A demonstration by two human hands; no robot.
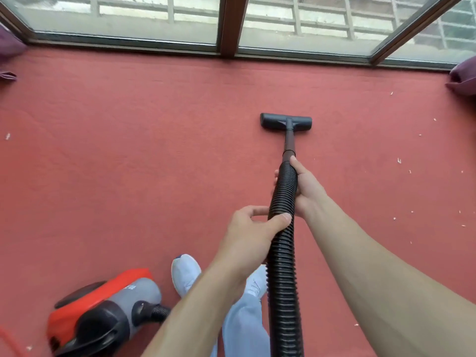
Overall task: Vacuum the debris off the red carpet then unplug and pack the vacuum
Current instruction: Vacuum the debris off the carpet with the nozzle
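Wide bare red carpet (128, 150) lies open left of the floor nozzle (286, 121) and between it and the window frame (229, 27), which closes off the far edge. Purple cushions (463, 76) sit in both far corners, while the vacuum body (103, 313) blocks the near left just beside a shoe (185, 273), and the hose (282, 228) runs down the middle

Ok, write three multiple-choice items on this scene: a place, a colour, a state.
1. The vacuum canister lies: A) by the window B) lower left, near a white shoe C) far right.
2. The floor head is: A) white B) orange C) dark grey.
3. The left hand and right hand: A) both grip the hose B) one grips C) both free.
Answers: B, it sits by the shoe; C, dark against the red carpet; A, fingers of both curl round the ribbed hose.
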